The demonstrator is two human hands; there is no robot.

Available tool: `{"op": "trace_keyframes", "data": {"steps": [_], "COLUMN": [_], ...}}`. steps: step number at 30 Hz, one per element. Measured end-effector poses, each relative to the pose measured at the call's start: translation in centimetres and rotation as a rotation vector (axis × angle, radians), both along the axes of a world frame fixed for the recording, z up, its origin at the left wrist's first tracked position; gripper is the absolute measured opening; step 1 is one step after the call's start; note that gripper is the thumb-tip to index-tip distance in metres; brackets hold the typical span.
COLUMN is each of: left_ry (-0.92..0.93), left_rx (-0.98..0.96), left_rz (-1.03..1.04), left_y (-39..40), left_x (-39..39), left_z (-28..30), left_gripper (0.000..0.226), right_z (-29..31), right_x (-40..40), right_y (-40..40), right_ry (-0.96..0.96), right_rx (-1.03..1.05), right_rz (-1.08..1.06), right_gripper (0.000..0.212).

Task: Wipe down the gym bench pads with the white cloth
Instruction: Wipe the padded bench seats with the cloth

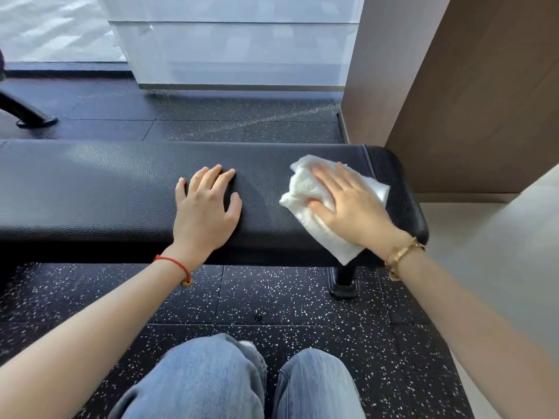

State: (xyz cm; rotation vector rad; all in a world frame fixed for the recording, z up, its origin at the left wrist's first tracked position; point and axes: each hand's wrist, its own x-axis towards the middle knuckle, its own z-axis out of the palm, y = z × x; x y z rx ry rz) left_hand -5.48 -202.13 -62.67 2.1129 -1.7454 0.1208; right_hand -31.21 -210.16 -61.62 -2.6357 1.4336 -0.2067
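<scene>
Hands lie flat and apart on the black padded bench [106,189], which runs across the view in front of the person's knees. The left hand [205,207] rests palm down on the bare pad, fingers straight and a little spread, thumb out to its right; it holds nothing. To its right, with a strip of bare pad between them, the right hand [348,207] presses down on the white cloth [305,189], fingers straight and laid over it rather than curled round it. The cloth is folded or bunched into a thick wad; part of it shows beyond the fingertips and on the thumb side, and one corner hangs past the near edge of the pad just below the right wrist. Whether the thumb tucks under a fold of the cloth is hard to say from here. The cloth sits close to the rounded end of the bench, which ends just past the right hand beside a brown wall panel [484,101].

A red string bracelet [174,263] circles the left wrist and a gold bracelet [403,254] the right. Below the right wrist a black bench leg [344,281] stands on the speckled black floor [272,300]. Blue jeans [211,382] cover the knees below the forearms. Beyond the left hand, another black metal foot [36,117] rests on the floor.
</scene>
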Motion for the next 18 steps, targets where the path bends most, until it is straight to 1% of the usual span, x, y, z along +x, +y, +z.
{"op": "trace_keyframes", "data": {"steps": [2, 4, 6, 9, 11, 14, 16, 18], "left_ry": [-0.01, -0.012, -0.008, -0.007, 0.001, 0.003, 0.007, 0.003], "left_rx": [0.0, -0.001, -0.005, -0.021, -0.04, -0.049, -0.052, -0.05], "left_rz": [0.011, 0.016, 0.017, 0.008, 0.003, 0.002, 0.001, 0.001], "left_y": [-0.1, -0.2, -0.3, -0.3, -0.2, -0.2, -0.2, -0.1], "left_x": [-0.2, -0.2, -0.1, 0.1, 0.2, 0.2, 0.2, 0.0], "left_z": [0.1, 0.2, 0.3, 0.2, 0.2, 0.0, 0.0, 0.0], "left_gripper": [0.047, 0.046, 0.046, 0.046, 0.049, 0.052, 0.052, 0.053], "right_z": [0.6, 1.3, 1.8, 1.7, 1.3, 0.1, -0.6, -0.6], "right_x": [1.1, 4.0, 7.5, 10.3, 9.1, 4.5, 0.3, -3.4], "right_y": [-3.2, -6.4, -7.9, -6.0, -3.2, 1.1, 2.9, 2.8], "right_ry": [-0.016, 0.008, 0.042, 0.017, -0.014, -0.032, 0.009, 0.024], "right_rx": [-0.004, 0.025, 0.059, 0.042, 0.029, 0.001, -0.052, -0.071], "right_rz": [-0.072, -0.115, -0.071, 0.045, 0.098, 0.083, 0.007, -0.125], "right_gripper": [0.07, 0.065, 0.064, 0.063, 0.065, 0.07, 0.075, 0.079]}}
